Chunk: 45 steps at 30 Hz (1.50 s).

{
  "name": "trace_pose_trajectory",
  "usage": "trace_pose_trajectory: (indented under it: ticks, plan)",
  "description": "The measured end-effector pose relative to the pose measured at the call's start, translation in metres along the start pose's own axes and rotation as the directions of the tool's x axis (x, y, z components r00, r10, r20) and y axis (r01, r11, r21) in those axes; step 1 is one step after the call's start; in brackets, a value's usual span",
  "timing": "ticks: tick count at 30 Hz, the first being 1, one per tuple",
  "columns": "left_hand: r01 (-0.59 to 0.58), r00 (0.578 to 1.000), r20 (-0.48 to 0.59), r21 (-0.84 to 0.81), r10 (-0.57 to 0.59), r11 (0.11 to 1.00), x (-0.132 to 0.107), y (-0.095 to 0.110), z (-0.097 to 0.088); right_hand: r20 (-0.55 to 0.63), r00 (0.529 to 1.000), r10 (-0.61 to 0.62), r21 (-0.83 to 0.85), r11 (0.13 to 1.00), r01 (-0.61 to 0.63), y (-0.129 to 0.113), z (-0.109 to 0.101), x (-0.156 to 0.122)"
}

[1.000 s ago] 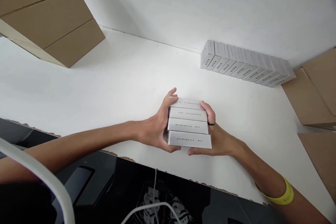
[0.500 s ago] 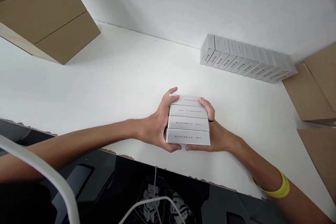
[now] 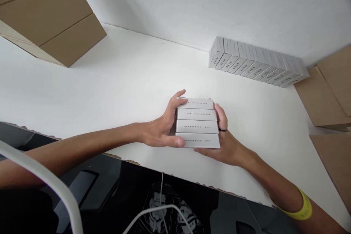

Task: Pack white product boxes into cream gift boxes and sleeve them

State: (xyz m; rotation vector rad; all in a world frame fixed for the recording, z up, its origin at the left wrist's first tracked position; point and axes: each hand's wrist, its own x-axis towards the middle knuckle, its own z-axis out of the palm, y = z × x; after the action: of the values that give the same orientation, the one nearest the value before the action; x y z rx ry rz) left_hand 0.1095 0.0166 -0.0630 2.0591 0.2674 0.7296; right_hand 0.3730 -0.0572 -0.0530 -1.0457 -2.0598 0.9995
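Several small white boxes (image 3: 197, 123) with dark print lie packed side by side as one block above the white table (image 3: 117, 84). My left hand (image 3: 161, 131) clasps the block's left end, thumb laid over the nearest box and fingers curled round the far side. My right hand (image 3: 225, 142), with a dark ring on one finger, presses against the right end and cups underneath. Both hands are closed on the block.
A long row of the same white boxes (image 3: 257, 64) stands against the wall at the back right. A big cardboard carton (image 3: 46, 14) sits at the back left. Flat cardboard pieces (image 3: 326, 98) lie at the right edge. White cables (image 3: 153, 212) hang below the table's front edge.
The block of boxes has moved slightly away from me. My left thumb has slid over the front of the nearest box, and my right hand has shifted lower under the block.
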Motion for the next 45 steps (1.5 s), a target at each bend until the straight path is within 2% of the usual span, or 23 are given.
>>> trace_pose_trajectory:
  ticks: [2, 4, 5, 7, 9, 11, 13, 21, 28, 31, 36, 41, 45]
  plan:
    - [0.023, 0.999, -0.032, 0.007, -0.023, 1.000, -0.002, 0.001, 0.001, -0.163, 0.987, 0.010, -0.057, 0.998, -0.020, -0.005, 0.009, -0.009]
    - [0.029, 0.998, -0.053, 0.020, -0.028, 0.999, -0.003, 0.001, 0.003, -0.351, 0.936, 0.012, -0.130, 0.990, -0.062, -0.012, 0.019, -0.019]
    - [0.022, 0.998, -0.057, 0.029, -0.021, 0.999, -0.003, 0.000, 0.004, -0.407, 0.912, 0.047, -0.141, 0.984, -0.113, -0.016, 0.024, -0.023]
    - [-0.006, 0.998, -0.064, 0.055, 0.009, 0.998, -0.003, 0.000, 0.005, -0.427, 0.884, 0.189, -0.104, 0.961, -0.256, -0.024, 0.033, -0.031]
    - [-0.028, 0.997, -0.075, 0.084, 0.034, 0.996, -0.002, 0.000, 0.007, -0.384, 0.860, 0.337, -0.040, 0.924, -0.380, -0.030, 0.040, -0.036]
    - [-0.036, 0.996, -0.078, 0.102, 0.044, 0.994, -0.001, -0.001, 0.007, -0.391, 0.835, 0.386, -0.012, 0.905, -0.424, -0.033, 0.045, -0.037]
    - [-0.042, 0.996, -0.079, 0.104, 0.050, 0.994, -0.001, -0.001, 0.007, -0.428, 0.826, 0.367, -0.018, 0.910, -0.414, -0.034, 0.048, -0.037]
    - [-0.055, 0.996, -0.064, 0.100, 0.061, 0.993, 0.000, -0.001, 0.008, -0.415, 0.855, 0.310, -0.002, 0.940, -0.342, -0.032, 0.043, -0.034]
    - [-0.066, 0.996, -0.052, 0.084, 0.070, 0.994, 0.000, 0.000, 0.006, -0.355, 0.854, 0.381, 0.084, 0.923, -0.377, -0.036, 0.034, -0.034]
    - [-0.049, 0.997, -0.061, 0.068, 0.053, 0.996, 0.000, 0.000, 0.005, -0.361, 0.879, 0.310, 0.106, 0.951, -0.292, -0.034, 0.025, -0.038]
    - [-0.037, 0.997, -0.061, 0.037, 0.039, 0.999, -0.002, -0.002, 0.006, -0.265, 0.957, 0.121, -0.055, 0.988, -0.141, -0.030, -0.011, -0.051]
    - [-0.012, 0.998, -0.064, 0.037, 0.014, 0.999, -0.003, -0.003, 0.008, -0.229, 0.974, -0.007, -0.279, 0.959, -0.058, -0.045, -0.048, -0.049]
    - [0.004, 0.998, -0.068, 0.051, 0.000, 0.999, -0.004, -0.003, 0.009, -0.219, 0.974, -0.057, -0.417, 0.908, -0.040, -0.061, -0.058, -0.035]
